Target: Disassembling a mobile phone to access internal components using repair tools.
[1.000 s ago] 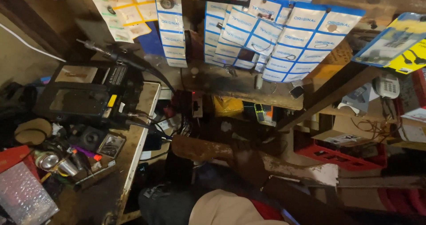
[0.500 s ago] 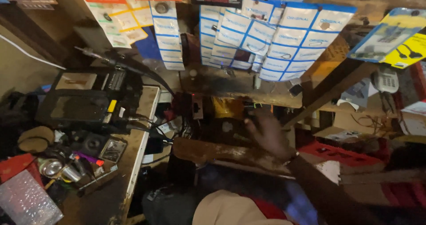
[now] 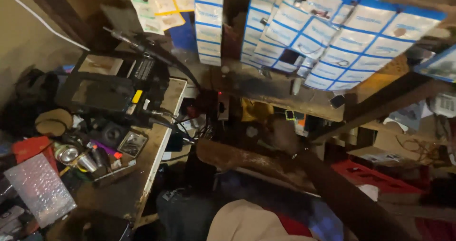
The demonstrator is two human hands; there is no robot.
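Blurred right hand (image 3: 285,134) near rusty, rough bar (image 3: 237,158)

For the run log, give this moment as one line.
right hand: blurred, stretched toward shelf | left hand: out of view | blue-and-white packets: hanging above shelf

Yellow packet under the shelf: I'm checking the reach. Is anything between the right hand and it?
Nothing visible does. The blurred right hand is just right of the yellow packet, below the wooden shelf.
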